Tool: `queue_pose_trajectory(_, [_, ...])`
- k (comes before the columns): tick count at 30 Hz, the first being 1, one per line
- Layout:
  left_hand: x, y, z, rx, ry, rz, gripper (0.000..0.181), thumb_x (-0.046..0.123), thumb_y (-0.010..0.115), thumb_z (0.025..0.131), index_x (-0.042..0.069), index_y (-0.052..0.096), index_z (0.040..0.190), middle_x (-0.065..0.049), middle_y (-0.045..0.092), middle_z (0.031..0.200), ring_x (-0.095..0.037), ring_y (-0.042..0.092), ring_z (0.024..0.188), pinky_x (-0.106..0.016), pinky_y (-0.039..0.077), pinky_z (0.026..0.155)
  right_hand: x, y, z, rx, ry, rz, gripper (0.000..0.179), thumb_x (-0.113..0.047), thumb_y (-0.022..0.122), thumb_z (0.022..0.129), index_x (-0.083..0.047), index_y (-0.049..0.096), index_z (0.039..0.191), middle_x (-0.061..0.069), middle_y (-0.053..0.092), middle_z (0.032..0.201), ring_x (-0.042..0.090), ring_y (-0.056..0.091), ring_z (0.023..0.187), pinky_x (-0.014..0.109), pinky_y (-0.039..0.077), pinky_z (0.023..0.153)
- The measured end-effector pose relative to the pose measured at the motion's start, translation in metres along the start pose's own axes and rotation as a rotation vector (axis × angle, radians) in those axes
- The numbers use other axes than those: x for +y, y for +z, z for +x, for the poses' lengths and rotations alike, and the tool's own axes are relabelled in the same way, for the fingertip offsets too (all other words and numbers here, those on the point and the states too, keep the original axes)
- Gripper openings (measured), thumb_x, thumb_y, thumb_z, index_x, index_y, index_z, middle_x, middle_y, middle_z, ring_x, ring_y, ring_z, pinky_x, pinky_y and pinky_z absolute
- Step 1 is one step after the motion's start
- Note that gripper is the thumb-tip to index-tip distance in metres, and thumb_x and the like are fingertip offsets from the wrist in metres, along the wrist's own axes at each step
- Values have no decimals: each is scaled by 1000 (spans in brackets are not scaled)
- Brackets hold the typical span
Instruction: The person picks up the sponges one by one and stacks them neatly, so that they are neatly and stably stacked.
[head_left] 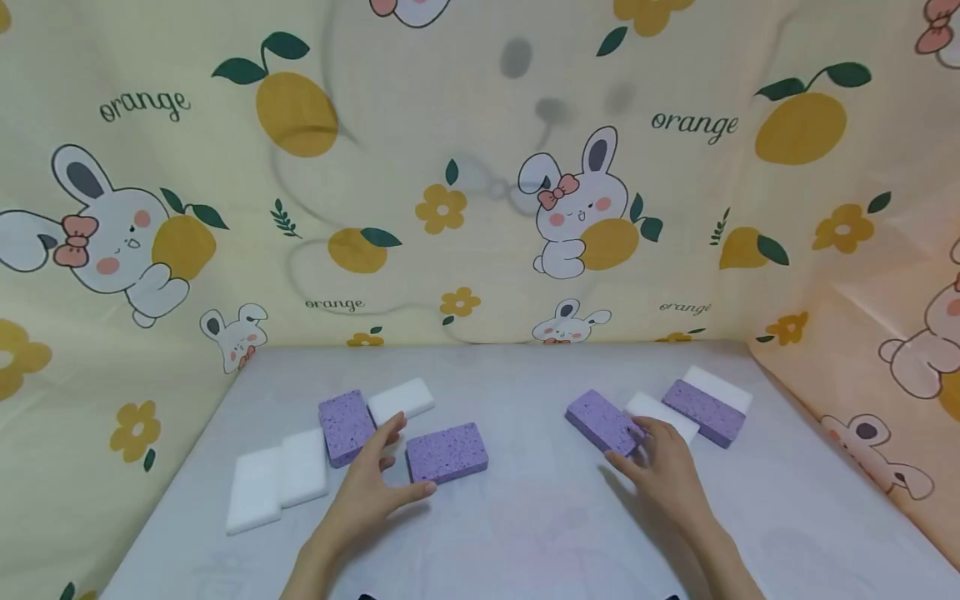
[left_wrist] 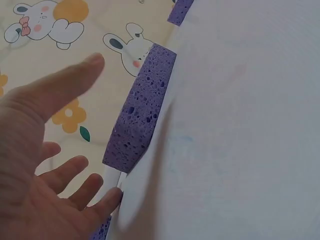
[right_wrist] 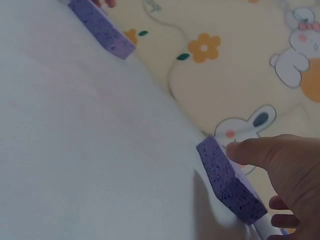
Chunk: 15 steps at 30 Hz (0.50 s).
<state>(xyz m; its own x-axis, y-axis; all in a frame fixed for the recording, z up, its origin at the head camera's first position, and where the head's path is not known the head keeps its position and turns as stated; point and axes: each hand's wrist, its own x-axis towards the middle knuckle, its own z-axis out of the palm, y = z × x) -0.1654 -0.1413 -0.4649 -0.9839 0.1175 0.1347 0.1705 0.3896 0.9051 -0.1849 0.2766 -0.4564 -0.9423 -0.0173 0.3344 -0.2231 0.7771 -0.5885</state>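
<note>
Left grip [head_left: 365,490] spread, purple sponge [head_left: 447,452] just rightward on bench [head_left: 525,542], long axis crosswise | right grip [head_left: 666,468] spread, second purple sponge [head_left: 597,420] just leftward, slanting; contact we can't confirm

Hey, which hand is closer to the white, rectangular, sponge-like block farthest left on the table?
The left hand. It is to the right of the white block; the right hand is much farther right, by a purple rectangular sponge.
</note>
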Motion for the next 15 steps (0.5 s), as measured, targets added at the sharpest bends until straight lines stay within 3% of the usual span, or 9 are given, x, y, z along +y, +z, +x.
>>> queue_pose_trajectory(7, [-6,3,3,-12,17,-8,105,30,92,67,10,34,152,-8,44,148,-29,40,133,-45,36,110,7,-6,0,-38,102,88,82,-32,84,79,11,44,136,35,45,132,51,44,120,64,37,101])
queue_pose_trajectory(15, [-7,8,1,-11,-49,27,105,29,92,67,11,34,152,-5,47,146,-27,41,133,-47,33,112,8,-9,1,-54,114,138,84,-29,86,77,9,42,138,32,45,134,50,47,119,60,44,97])
